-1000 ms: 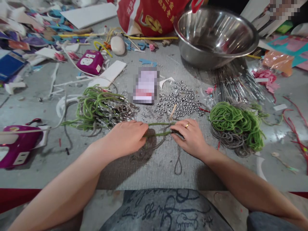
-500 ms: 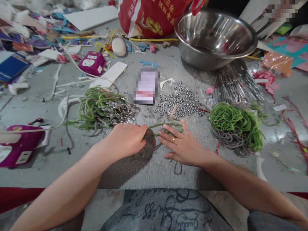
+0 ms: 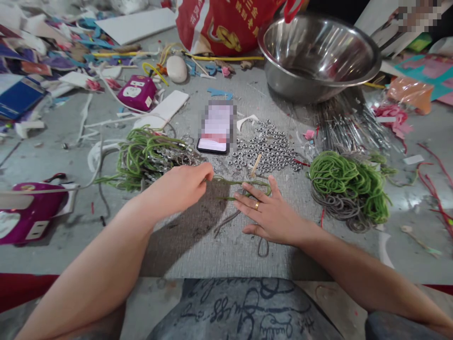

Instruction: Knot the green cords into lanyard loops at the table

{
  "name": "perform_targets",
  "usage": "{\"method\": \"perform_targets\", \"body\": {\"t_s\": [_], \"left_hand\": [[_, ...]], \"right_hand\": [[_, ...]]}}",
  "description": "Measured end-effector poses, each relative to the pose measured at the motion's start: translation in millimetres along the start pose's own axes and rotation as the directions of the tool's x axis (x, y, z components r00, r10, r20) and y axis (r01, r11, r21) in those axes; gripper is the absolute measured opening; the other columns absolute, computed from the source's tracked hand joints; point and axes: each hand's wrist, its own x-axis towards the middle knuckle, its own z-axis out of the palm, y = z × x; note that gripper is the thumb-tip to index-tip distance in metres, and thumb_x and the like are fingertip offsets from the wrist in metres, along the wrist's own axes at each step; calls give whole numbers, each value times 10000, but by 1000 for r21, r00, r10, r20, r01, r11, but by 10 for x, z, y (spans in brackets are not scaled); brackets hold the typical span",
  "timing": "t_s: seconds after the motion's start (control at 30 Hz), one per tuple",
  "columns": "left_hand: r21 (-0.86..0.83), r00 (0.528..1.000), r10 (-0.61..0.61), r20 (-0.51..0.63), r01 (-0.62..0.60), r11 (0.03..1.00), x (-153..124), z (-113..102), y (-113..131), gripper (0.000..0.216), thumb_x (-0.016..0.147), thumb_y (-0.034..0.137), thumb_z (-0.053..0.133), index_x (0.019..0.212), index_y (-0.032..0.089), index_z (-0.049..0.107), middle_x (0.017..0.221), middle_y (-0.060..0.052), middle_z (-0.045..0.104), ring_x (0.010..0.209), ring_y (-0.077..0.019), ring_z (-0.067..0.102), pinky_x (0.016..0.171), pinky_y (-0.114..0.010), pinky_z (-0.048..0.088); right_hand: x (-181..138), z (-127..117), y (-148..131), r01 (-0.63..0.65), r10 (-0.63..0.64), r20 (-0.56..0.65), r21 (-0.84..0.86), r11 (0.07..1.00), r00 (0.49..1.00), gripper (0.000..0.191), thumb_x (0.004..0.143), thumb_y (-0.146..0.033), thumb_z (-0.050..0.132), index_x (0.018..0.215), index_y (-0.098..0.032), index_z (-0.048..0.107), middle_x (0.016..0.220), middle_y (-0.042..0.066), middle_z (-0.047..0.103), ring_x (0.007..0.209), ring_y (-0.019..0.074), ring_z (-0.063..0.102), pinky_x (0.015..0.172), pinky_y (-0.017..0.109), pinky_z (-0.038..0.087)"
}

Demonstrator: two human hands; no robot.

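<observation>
My left hand (image 3: 180, 188) is closed, pinching one end of a green cord (image 3: 236, 182) and lifting it a little off the grey table (image 3: 198, 250). My right hand (image 3: 269, 212), with a ring on one finger, lies flat and spread on the table, its fingers pressing the cord's looped end. Left of my left hand lies a heap of green cords with metal rings (image 3: 152, 158). A spread of small metal nuts (image 3: 271, 150) lies just beyond both hands. A pile of green and grey cords (image 3: 348, 186) sits to the right.
A phone (image 3: 216, 128) lies behind the nuts. A steel bowl (image 3: 318, 52) and a red bag (image 3: 226, 23) stand at the back. A bundle of metal wires (image 3: 350, 125) lies under the bowl. Purple plug boxes (image 3: 30, 212) and paper scraps crowd the left.
My right hand went from gripping the cord to lying flat with spread fingers on it. My left hand has lifted and pulled the cord's end up and to the left.
</observation>
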Motion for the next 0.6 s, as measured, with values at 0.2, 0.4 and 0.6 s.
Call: {"method": "perform_targets", "body": {"t_s": [0.2, 0.4, 0.6], "left_hand": [[-779, 986, -144, -90, 20, 627, 116, 142, 124, 52, 722, 185, 498, 706, 186, 449, 562, 51, 481, 486, -75, 483, 474, -213, 411], [-947, 975, -194, -113, -47, 318, 156, 400, 407, 74, 705, 152, 533, 705, 183, 465, 549, 57, 475, 484, -67, 492, 439, -189, 425], [-948, 978, -161, -134, -80, 307, 157, 478, 554, 62, 729, 134, 494, 704, 179, 461, 552, 66, 460, 485, -60, 483, 455, -184, 435]], "right_hand": [[-4, 17, 14, 14, -12, -59, 46, 999, 998, 483, 895, -496, 404, 1283, -222, 489, 1350, 56, 511, 1327, 275, 315, 1066, 630, 10], [-11, -72, 49, -128, 183, -324, 186, 974, 928, 385, 891, -473, 421, 1073, -192, 613, 1054, 67, 691, 1087, 239, 530, 1030, 491, 192], [19, -91, 29, -221, 297, -383, 230, 948, 875, 310, 881, -458, 464, 825, -203, 631, 706, 13, 678, 776, 184, 562, 760, 350, 286]]}}
